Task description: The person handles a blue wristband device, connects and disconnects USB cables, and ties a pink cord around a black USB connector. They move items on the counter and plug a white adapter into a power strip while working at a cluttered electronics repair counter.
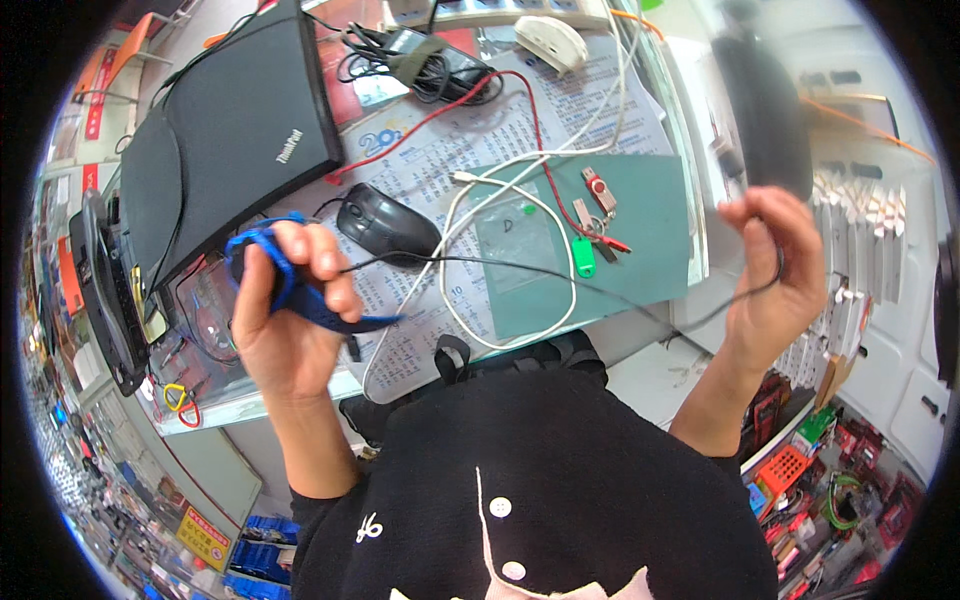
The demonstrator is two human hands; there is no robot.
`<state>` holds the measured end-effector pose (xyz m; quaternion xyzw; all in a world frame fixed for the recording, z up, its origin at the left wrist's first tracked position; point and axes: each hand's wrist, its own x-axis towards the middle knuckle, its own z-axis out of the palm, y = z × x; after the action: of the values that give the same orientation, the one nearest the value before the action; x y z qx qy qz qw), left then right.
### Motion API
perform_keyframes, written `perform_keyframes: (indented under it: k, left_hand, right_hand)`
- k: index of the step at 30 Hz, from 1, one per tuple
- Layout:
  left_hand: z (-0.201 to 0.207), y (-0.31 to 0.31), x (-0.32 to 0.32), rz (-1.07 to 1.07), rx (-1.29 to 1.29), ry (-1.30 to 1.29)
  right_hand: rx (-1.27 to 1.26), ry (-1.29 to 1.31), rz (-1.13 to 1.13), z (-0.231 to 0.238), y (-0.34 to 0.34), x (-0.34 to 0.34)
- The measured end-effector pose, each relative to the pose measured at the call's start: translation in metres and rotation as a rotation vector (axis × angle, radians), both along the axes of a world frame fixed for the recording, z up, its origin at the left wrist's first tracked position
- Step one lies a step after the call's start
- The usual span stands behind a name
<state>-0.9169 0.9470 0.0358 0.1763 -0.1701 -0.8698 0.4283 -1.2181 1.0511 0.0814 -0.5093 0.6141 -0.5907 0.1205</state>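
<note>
My left hand (290, 320) is closed around a blue-banded watch (285, 290), raised over the near left part of the table. Its dark body is partly hidden by my fingers, and one end of the band hangs out to the right. From beside my left fingers a thin black cable (500, 262) sags across to my right hand (775, 275). That hand pinches the cable beyond the table's right edge. Just above its fingertips a blurred plug (728, 158) sticks up. Nearest my left hand lies a black computer mouse (385, 225).
A black closed laptop (235, 140) covers the table's left. Beyond the mouse lie a bundled power adapter (430, 65) and a red cord (460, 100). A white cable (447, 290) loops over a green mat (630, 270) bearing USB sticks (598, 190) and a green tag (583, 257).
</note>
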Motion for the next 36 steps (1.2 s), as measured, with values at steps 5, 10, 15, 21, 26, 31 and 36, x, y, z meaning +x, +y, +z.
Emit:
perform_keyframes:
  k: [5, 10, 15, 21, 26, 31, 36]
  left_hand:
    - [0.014, -0.028, 0.016, 0.067, -0.184, -0.090]
    - [0.024, -0.047, -0.011, -0.030, -0.359, -0.026]
    - [0.002, -0.090, -0.086, -0.198, -0.564, -0.235]
    - [-0.024, -0.097, -0.098, -0.217, -0.482, -0.689]
    - [-0.034, -0.098, -0.072, -0.220, -0.575, -0.743]
    - [-0.034, -0.094, -0.070, -0.199, -0.576, -0.718]
    - [-0.030, -0.090, -0.055, -0.145, -0.544, -0.662]
  right_hand:
    - [0.101, 0.067, 0.107, -0.002, -0.014, -0.011]
    - [0.181, 0.536, 0.392, -0.005, -0.070, 0.011]
    - [0.317, 0.673, 0.335, -0.002, -0.114, 0.024]
    - [0.267, 0.532, 0.197, -0.007, -0.072, -0.003]
    - [0.738, 0.263, 0.434, -0.063, -0.021, 0.017]
    - [0.533, 0.546, 0.257, -0.117, -0.035, 0.056]
    - [0.691, 0.476, 0.194, -0.122, -0.043, 0.052]
